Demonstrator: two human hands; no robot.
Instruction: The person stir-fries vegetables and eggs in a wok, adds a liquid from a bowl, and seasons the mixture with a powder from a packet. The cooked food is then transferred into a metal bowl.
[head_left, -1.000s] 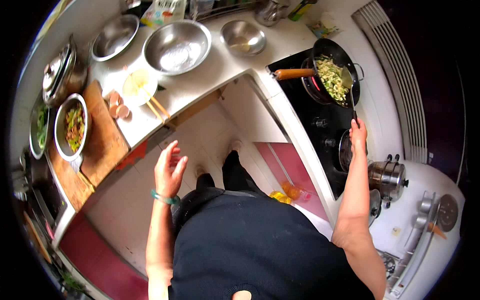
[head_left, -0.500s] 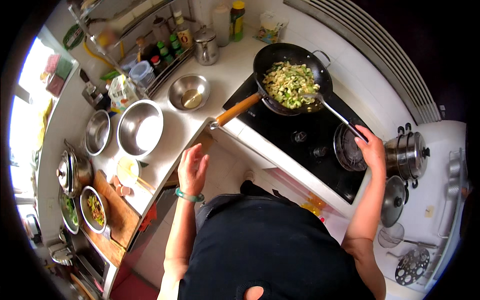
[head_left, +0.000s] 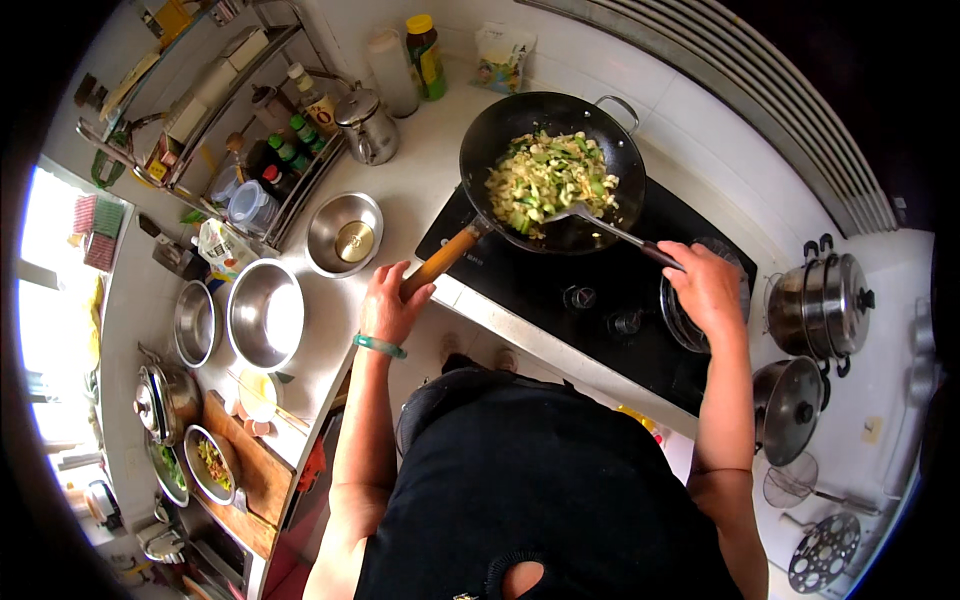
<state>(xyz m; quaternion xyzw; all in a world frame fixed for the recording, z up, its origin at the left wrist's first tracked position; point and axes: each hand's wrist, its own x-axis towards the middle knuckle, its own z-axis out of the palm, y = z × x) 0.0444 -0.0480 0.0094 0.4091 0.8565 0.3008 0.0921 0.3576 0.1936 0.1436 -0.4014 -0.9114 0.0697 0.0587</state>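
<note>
The wok (head_left: pixel 625 165) is black, with an orange-brown handle (head_left: pixel 445 262). Its food (head_left: pixel 550 180) mixes pale yellow and green. The spatula (head_left: pixel 620 233) is silver with a dark grip (head_left: pixel 662 255). The hob (head_left: pixel 560 270) is black, the desk (head_left: pixel 440 130) white, the bangle (head_left: pixel 380 347) green, the shirt (head_left: pixel 520 440) plain black, the chopping board (head_left: pixel 265 480) brown.

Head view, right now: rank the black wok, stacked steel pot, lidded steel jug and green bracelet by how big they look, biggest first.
1. Black wok, clearly largest
2. Stacked steel pot
3. Lidded steel jug
4. Green bracelet, smallest
</note>
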